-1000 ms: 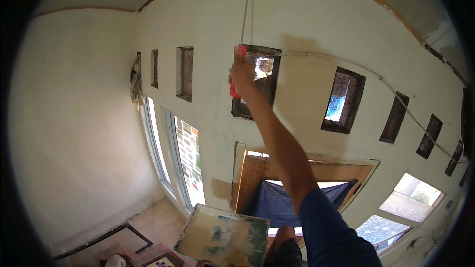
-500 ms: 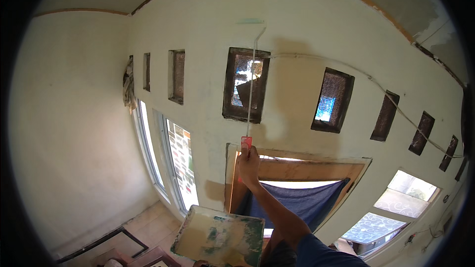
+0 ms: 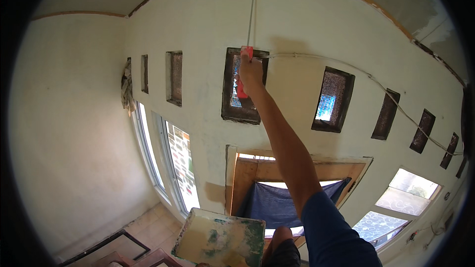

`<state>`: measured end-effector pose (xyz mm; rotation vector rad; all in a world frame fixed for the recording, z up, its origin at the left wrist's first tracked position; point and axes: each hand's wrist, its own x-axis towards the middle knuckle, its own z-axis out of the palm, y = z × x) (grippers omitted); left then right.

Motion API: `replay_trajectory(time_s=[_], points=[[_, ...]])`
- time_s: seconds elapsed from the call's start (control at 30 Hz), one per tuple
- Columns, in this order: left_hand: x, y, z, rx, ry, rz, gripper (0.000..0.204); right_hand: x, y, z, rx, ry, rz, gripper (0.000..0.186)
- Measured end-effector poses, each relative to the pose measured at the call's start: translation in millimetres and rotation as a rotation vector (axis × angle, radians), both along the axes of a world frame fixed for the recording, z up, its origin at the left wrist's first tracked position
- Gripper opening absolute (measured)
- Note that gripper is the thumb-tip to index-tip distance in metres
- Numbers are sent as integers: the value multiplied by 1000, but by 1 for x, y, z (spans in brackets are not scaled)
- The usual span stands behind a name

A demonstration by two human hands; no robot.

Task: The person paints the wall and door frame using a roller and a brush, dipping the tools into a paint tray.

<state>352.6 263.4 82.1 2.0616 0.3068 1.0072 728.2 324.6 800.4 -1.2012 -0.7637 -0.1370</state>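
Observation:
My right hand [image 3: 251, 73] is closed around the red handle of a paint roller [image 3: 251, 20], arm stretched far up the wall. The thin metal rod rises from the handle along the pale wall [image 3: 208, 24]; the roller's head is cut off by the top of the view. Behind the hand is a dark-framed vent opening [image 3: 230, 113]. Low in front of me is a rectangular paint tray [image 3: 198, 237], with cream paint and green stains. Only a sliver of my left hand [image 3: 203, 265] shows, closed at the tray's near rim; most of it is hidden.
Several more vent openings [image 3: 332, 100] line the wall, with a cable [image 3: 341, 63] running across. Below is a wooden door frame [image 3: 272, 170] hung with a dark blue cloth [image 3: 277, 200]. Windows [image 3: 180, 163] stand at left; furniture [image 3: 114, 259] sits lower left. My knee [image 3: 283, 235] shows beside the tray.
My right hand has moved up from the door frame's top to the vent opening. The roller has gone up with it, its head leaving the view. The tray has hardly moved.

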Motion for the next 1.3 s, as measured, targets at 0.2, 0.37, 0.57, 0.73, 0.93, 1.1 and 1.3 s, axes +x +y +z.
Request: replay_trajectory(time_s=[0.2, 0.37, 0.57, 0.73, 0.93, 1.1, 1.3], points=[[-9, -3, -39, -304, -23, 5, 33, -5, 11, -85, -115, 10, 0, 44], [-3, -5, 2, -55, -96, 13, 32, -8, -18, -260, -217, 91, -57, 45], [-3, -6, -3, -109, -82, -18, 32, -26, -75, -348, -237, -46, -289, 34], [-3, -3, 5, 1, -158, -23, 32, -49, -119, -310, -247, 152, -214, 35], [-6, -5, 3, -130, 16, -36, 35, -38, -135, -297, -249, 126, -165, 37], [-11, -2, 1, -615, 28, -79, 32, 16, -104, -230, -150, 29, -97, 38], [-10, -6, -4, -498, -2, -65, 30, 28, -104, -288, -144, -74, -200, 40]])
